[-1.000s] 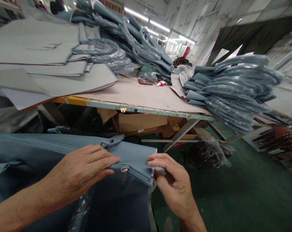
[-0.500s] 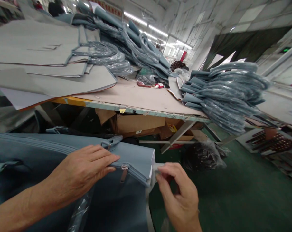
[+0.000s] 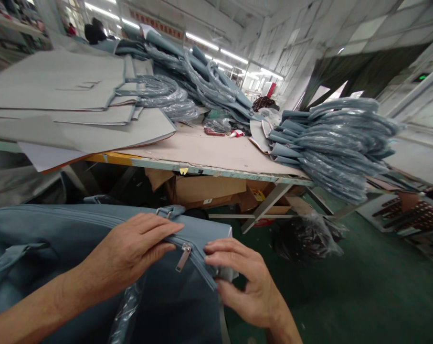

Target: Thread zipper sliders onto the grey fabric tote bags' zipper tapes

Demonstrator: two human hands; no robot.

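Observation:
A blue bag (image 3: 180, 310) lies in front of me at the lower left, with a zipper running along its upper edge. My left hand (image 3: 137, 248) is closed on the bag beside the zipper, thumb below and fingers above. Just right of those fingertips, the metal zipper pull (image 3: 183, 257) hangs down. At the bag's right end my right hand (image 3: 243, 277) grips the corner where the zipper tape (image 3: 204, 270) ends, fingers on top and thumb underneath. A pale lining edge shows behind these fingers. Plastic wrap (image 3: 126, 310) covers a strap on the bag's front.
Beyond the bag stands a worktable (image 3: 209, 148) with grey flat panels (image 3: 58, 86) stacked at left. Plastic-wrapped blue straps (image 3: 341, 138) hang over its right end. Under it are cardboard boxes (image 3: 205, 188) and a black plastic bag (image 3: 305, 236) on the green floor.
My right hand has moved left from the pale lining edge onto the zipper's end. The zipper end now bends further downward. My left hand keeps its hold.

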